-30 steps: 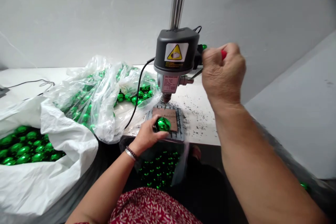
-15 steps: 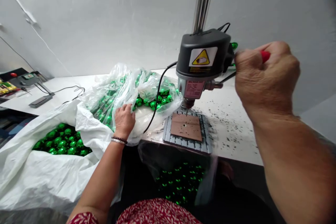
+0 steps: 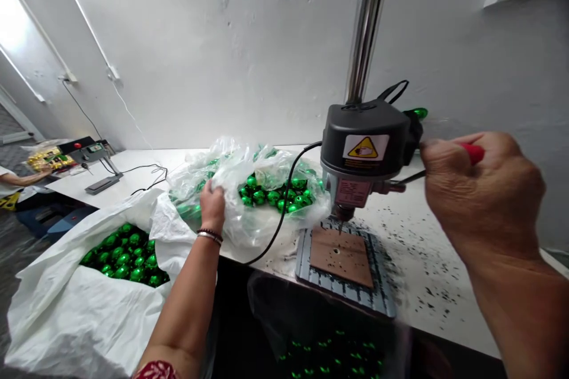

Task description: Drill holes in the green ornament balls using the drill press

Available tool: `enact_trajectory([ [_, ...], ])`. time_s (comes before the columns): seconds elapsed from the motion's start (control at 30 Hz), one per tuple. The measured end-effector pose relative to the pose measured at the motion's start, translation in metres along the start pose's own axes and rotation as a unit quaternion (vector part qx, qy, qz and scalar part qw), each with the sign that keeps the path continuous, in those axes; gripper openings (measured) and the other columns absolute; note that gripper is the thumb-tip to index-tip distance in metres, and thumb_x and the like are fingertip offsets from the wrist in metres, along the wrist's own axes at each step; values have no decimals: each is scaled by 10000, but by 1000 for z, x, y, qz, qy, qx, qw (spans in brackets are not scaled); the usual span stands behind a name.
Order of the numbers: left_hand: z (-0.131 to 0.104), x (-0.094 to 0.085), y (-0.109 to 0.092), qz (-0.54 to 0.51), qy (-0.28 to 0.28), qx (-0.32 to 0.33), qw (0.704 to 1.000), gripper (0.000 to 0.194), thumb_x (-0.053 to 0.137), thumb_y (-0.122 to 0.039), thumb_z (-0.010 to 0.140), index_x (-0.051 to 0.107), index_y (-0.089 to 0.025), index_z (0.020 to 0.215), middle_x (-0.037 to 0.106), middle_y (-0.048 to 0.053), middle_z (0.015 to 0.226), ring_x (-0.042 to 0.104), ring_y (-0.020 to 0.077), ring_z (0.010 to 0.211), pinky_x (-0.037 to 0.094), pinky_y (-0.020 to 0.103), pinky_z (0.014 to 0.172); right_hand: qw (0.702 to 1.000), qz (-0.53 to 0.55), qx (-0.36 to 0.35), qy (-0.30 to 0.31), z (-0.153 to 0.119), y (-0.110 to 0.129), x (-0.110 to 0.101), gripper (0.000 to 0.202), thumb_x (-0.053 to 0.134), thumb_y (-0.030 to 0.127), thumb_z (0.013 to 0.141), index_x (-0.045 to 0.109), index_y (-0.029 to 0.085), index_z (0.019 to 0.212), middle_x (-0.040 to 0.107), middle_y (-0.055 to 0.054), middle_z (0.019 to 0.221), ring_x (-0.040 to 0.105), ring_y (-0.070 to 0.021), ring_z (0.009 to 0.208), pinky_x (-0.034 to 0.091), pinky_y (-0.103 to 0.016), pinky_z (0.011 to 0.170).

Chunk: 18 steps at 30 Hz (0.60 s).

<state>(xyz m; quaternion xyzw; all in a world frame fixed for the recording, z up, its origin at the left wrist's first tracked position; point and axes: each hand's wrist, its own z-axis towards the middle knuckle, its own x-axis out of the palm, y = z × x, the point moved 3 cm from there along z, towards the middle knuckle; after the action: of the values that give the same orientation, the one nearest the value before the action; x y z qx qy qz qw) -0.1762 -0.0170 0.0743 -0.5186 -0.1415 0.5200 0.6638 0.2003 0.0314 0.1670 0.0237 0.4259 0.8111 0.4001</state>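
My left hand [image 3: 213, 207] is closed on the edge of a clear plastic bag [image 3: 237, 213] that lies on the table with shiny green balls [image 3: 273, 196] inside. At the right, my right hand [image 3: 484, 195] is wrapped round the red-tipped handle [image 3: 473, 153] of a black drill press [image 3: 362, 136]. Its bit points down at a brown board [image 3: 341, 254] with a small hole, lying on the grey slotted base [image 3: 391, 299]. No ball lies on the board.
An open white sack [image 3: 106, 314] of green balls stands at the left. Dark shavings dot the white table [image 3: 444, 266]. Below the table edge hangs a clear bag with green balls. Another machine [image 3: 84, 151] and a person's arm [image 3: 29, 179] are at far left.
The view has tilted up and shifted left. My left hand has moved from lying on the bag to gathering its plastic. My right hand stays on the handle.
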Motion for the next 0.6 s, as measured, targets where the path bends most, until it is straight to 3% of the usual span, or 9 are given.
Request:
enact_trajectory([
  [0.1, 18, 17, -49, -109, -12, 70, 992, 489, 487, -215, 877, 563, -108, 1349, 677, 131, 1267, 634, 217, 1152, 486, 324, 1026, 1000, -14, 9, -4, -1, 2, -1, 280, 488, 463, 775, 414, 204, 699, 428, -7, 613, 355, -96, 575, 306, -283, 609],
  [0.17, 18, 22, -59, -128, 11, 95, 987, 488, 490, -222, 887, 558, -113, 1358, 697, 120, 1215, 658, 202, 1076, 503, 325, 1001, 1000, -7, 27, 1, -4, 4, -4, 224, 514, 389, 776, 413, 200, 707, 411, 5, 616, 351, -90, 581, 325, -297, 638],
  [0.23, 10, 16, -46, -90, 10, 102, 991, 476, 509, -236, 886, 574, -127, 1345, 701, 117, 1207, 654, 216, 1099, 485, 350, 1040, 999, 7, 40, 3, -7, 6, -6, 192, 534, 338, 762, 416, 196, 712, 402, 13, 618, 348, -84, 584, 334, -305, 658],
  [0.33, -10, -8, 1, 31, -30, 78, 996, 466, 511, -244, 884, 590, -158, 1336, 665, 136, 1299, 590, 273, 1249, 444, 407, 1103, 999, 11, 48, 6, -11, 7, -8, 186, 537, 329, 746, 419, 190, 712, 428, 11, 631, 376, -83, 596, 338, -300, 663],
  [0.43, -31, -30, 41, 170, 5, 51, 984, 524, 512, -226, 879, 544, -119, 1390, 666, 194, 1264, 614, 327, 1199, 473, 488, 1057, 999, 6, 41, 3, -12, 5, -8, 199, 521, 358, 751, 424, 187, 724, 457, 6, 643, 394, -84, 608, 330, -288, 657],
  [0.5, -45, -38, 48, 257, 15, 47, 965, 593, 555, -217, 853, 500, -84, 1428, 645, 235, 1255, 607, 364, 1183, 478, 551, 1022, 999, 8, 35, 0, -12, 4, -7, 208, 514, 367, 763, 421, 184, 728, 453, 9, 642, 389, -78, 608, 326, -286, 659],
  [0.6, -64, -35, 27, 314, -44, 127, 940, 649, 620, -228, 819, 488, -76, 1436, 570, 265, 1328, 525, 416, 1266, 437, 618, 1034, 1000, 8, 26, -7, -12, 4, -6, 207, 505, 349, 779, 403, 180, 716, 433, 15, 634, 382, -69, 606, 333, -287, 667],
])
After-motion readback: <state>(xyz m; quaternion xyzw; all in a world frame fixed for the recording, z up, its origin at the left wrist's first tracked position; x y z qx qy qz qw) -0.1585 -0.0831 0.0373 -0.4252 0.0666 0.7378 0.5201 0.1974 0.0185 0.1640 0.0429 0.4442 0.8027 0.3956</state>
